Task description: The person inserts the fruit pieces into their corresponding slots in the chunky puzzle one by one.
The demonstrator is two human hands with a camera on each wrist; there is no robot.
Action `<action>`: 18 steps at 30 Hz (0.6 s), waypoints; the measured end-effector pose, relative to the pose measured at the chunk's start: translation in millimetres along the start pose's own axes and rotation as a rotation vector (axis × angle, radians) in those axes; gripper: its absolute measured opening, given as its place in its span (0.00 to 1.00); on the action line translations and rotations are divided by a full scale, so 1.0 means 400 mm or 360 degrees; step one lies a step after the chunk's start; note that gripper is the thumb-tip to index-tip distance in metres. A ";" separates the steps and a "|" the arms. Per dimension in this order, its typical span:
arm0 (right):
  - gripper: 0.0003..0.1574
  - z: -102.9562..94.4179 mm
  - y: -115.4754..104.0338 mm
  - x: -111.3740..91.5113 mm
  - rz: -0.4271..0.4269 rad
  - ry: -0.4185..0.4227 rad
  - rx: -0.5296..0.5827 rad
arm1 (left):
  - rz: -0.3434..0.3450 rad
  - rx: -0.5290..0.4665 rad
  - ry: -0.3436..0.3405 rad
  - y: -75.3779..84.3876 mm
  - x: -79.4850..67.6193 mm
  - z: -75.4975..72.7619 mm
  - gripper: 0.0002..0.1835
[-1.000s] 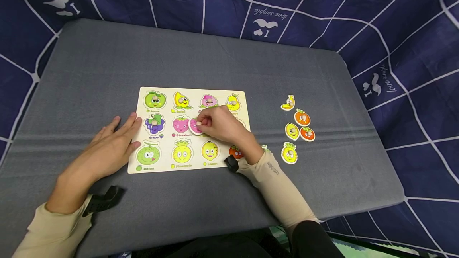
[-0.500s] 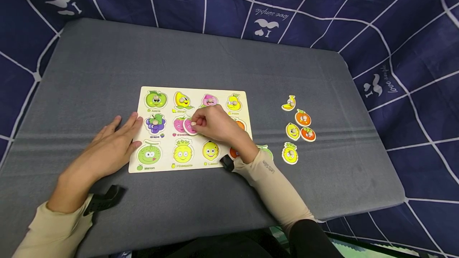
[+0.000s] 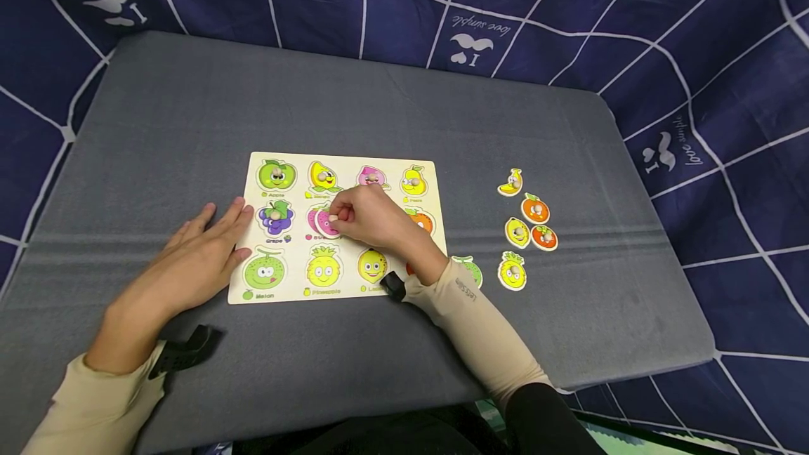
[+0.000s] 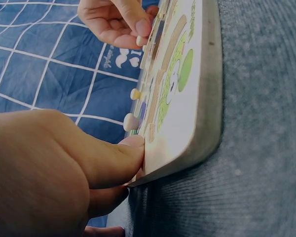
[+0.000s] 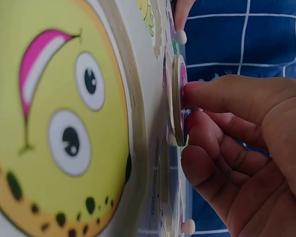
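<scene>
A pale wooden fruit puzzle board (image 3: 296, 269) lies on the grey table. My right hand (image 3: 382, 220) pinches the knob of a pink strawberry puzzle piece (image 3: 325, 224) between thumb and fingers. That piece partly covers the printed strawberry (image 3: 312, 216) in the middle row; in the right wrist view the piece (image 5: 179, 101) is close above the board, and whether it touches cannot be told. My left hand (image 3: 186, 258) lies with straight fingers at the board's left edge, its thumb (image 4: 123, 160) touching the board near a corner. Apple (image 3: 277, 175) and grape (image 3: 275, 219) pieces sit in their recesses.
Right of the board lie loose knobbed pieces: a banana (image 3: 510, 182), an orange (image 3: 536, 208), a lemon (image 3: 517, 232), a tomato (image 3: 545, 238) and a pineapple (image 3: 512, 272). A green melon piece (image 3: 470, 269) is partly behind the right sleeve. A blue checked cloth (image 3: 404, 12) surrounds the table.
My right hand has moved a little left with the strawberry piece, which now overlaps more of the printed strawberry. The left hand stays at the board's edge.
</scene>
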State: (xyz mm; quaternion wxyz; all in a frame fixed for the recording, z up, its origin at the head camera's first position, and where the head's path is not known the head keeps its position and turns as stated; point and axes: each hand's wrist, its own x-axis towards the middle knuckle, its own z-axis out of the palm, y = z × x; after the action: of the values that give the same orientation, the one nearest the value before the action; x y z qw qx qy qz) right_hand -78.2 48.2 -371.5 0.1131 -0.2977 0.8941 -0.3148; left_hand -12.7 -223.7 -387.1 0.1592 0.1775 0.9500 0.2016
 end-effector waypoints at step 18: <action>0.03 0.012 -0.014 0.031 0.0053 -0.0098 -0.0066 | -0.0002 0.0011 -0.0005 0.001 -0.004 -0.003 0.35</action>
State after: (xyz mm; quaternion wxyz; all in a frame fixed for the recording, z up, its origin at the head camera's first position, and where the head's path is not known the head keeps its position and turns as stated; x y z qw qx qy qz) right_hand -83.7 34.9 -372.1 0.1397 -0.2946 0.9014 -0.2851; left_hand -11.7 -224.6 -385.5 0.1602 0.1776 0.9506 0.1980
